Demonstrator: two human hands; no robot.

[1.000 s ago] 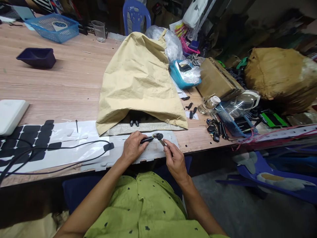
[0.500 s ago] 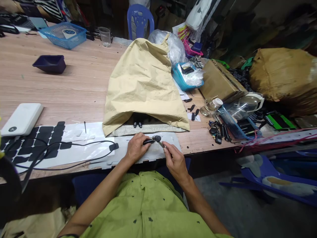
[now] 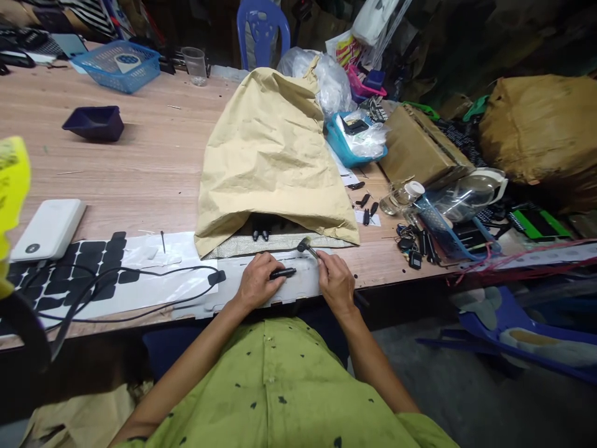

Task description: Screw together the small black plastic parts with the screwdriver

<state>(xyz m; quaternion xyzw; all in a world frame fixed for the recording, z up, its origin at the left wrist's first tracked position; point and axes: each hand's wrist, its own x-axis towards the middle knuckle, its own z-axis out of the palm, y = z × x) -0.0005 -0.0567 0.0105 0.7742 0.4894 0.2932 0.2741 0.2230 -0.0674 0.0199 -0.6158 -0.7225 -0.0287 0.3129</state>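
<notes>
Near the table's front edge, my left hand (image 3: 258, 280) pinches a slim black piece (image 3: 285, 272), its kind not clear, against a pale grey board (image 3: 303, 283). My right hand (image 3: 336, 281) is closed round the handle of a small hammer (image 3: 305, 244) with a dark head. The hammer head is apart from the black piece, above and to its right. Just beyond both hands lies a beige cloth sack (image 3: 270, 149), its mouth facing me. A pair of small black tips (image 3: 260, 234) shows in the dark opening; the rest inside is hidden.
On the left are a white power bank (image 3: 49, 229), black cables (image 3: 153, 271) and a sheet of black squares (image 3: 88, 261). To the right stand a glass jar (image 3: 403, 196), a blue basket (image 3: 459, 239) and black key fobs (image 3: 413, 249). A dark tray (image 3: 96, 122) sits farther back.
My right hand has moved right, and the hammer head has lifted away from the black piece, which is now in plainer view. My left hand stays about where it was.
</notes>
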